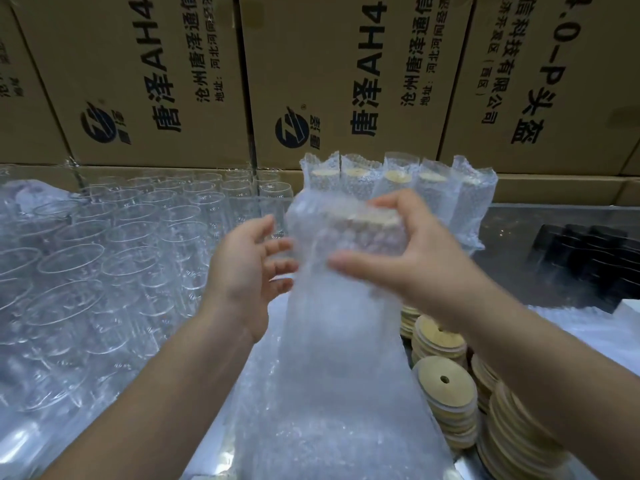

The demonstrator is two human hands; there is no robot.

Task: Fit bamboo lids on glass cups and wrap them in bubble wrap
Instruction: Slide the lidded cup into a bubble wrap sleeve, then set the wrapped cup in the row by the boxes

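At the centre I hold up a glass cup with a bamboo lid inside a bubble wrap sleeve (341, 237). My right hand (408, 258) grips its top end, thumb and fingers curled round the lidded part. My left hand (249, 268) is beside it on the left, fingers spread and loosely bent, their tips touching the wrap. The long tail of bubble wrap (332, 375) hangs down toward me. Bare glass cups (114, 251) crowd the left. Stacks of round bamboo lids (446, 386) lie at the lower right.
A row of wrapped, lidded cups (398, 188) stands behind my hands against a wall of printed cardboard boxes (346, 81). Black items (588, 258) sit at the right on a grey table (512, 223). More bubble wrap (588, 327) lies at the right edge.
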